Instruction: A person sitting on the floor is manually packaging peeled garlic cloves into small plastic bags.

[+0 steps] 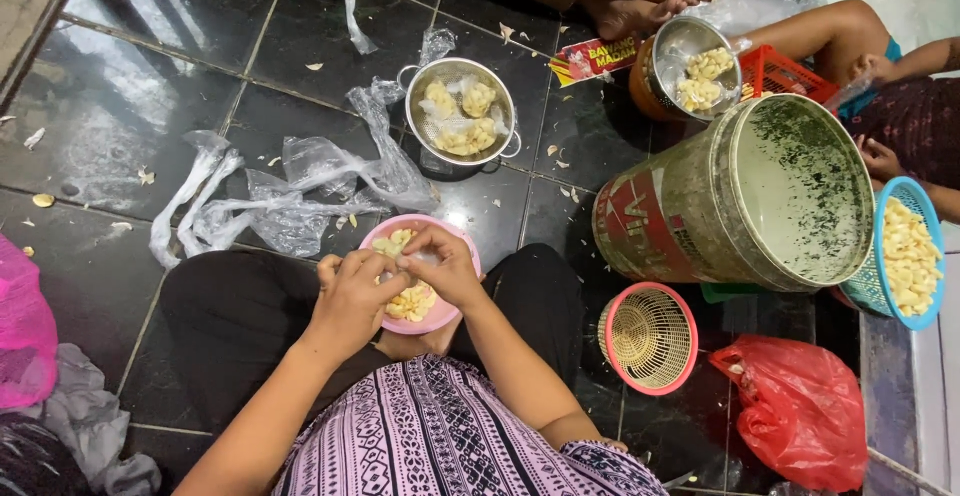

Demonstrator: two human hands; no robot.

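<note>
Both hands, left hand (352,294) and right hand (446,268), pinch garlic cloves (412,303) over pink bowl (462,246), near red-labelled tin (700,206)

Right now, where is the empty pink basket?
In the head view the pink basket lies tipped on its side on the dark tiled floor, to the person's right, just below the big upturned tin drum and left of the red plastic bag.

Bright overhead light glaring off the glossy black floor tiles (150,86), soft shadows falling, edges bending outward slightly, focus staying sharp
</note>
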